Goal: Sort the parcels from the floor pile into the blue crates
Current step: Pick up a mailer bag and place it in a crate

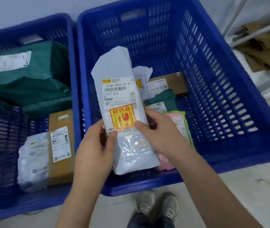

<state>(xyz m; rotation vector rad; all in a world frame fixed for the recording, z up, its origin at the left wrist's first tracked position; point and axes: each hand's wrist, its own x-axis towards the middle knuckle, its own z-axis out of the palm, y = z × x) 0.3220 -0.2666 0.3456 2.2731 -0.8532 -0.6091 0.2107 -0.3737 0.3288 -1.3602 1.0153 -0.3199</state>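
Grey sneakers [157, 205] on pale floor [229, 181]. Left hand [93, 153] and right hand [160, 130], fingers curled, pinching a grey poly mailer [122, 99] held over the right blue crate [229, 99]; label reads "2108 0002-10 01", orange sticker "易碎品". Left blue crate [72, 63] holding green bag [25, 74], cardboard box [61, 145]. Beyond: white wall, shelf [256, 32].

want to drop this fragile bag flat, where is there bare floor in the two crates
Right crate: bare mesh along its right wall and far end, beyond the brown box. Its near left part is crowded with the green mailer and pink mailers. Left crate: mostly filled by the big green bag, tan box and white bag.
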